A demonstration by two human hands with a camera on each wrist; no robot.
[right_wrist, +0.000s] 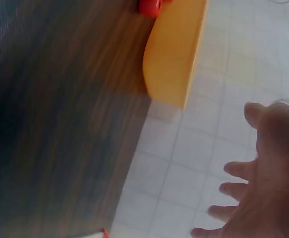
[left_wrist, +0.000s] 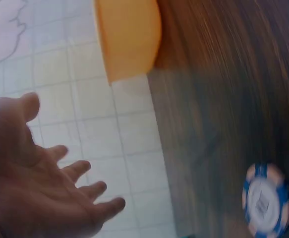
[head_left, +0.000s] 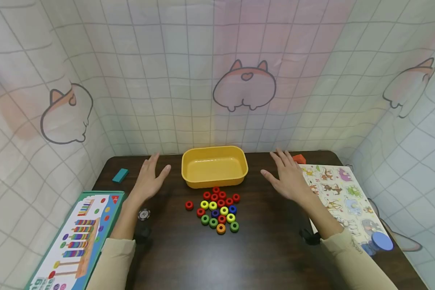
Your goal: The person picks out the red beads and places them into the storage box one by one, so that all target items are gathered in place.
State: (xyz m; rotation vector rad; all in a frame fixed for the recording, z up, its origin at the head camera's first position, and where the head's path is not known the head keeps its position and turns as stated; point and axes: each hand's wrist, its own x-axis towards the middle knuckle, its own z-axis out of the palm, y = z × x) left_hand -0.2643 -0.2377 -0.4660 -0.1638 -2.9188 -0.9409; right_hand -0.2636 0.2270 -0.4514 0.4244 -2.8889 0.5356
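My left hand (head_left: 148,179) hovers over the left side of the table, its fingers spread and nothing in it. On the other side my right hand (head_left: 288,179) is held up the same way, also holding nothing. Between the hands, at the table's back edge, stands a yellow plastic bin (head_left: 214,180) with nothing inside. Just in front of it lies a loose cluster of small rings in several colours: red rings (head_left: 189,206), yellow rings (head_left: 204,205), blue rings (head_left: 233,209), green rings (head_left: 234,227) and an orange ring (head_left: 221,229). Neither hand touches the bin or the rings.
A boxed bead toy (head_left: 83,233) lies at the left, with a poker chip (head_left: 143,214) and a teal block (head_left: 120,175) nearby. On the right are an animal puzzle board (head_left: 342,193), a red-orange block (head_left: 299,159) and a blue round-topped object (head_left: 381,241). Grid-patterned curtains (head_left: 188,88) surround the table.
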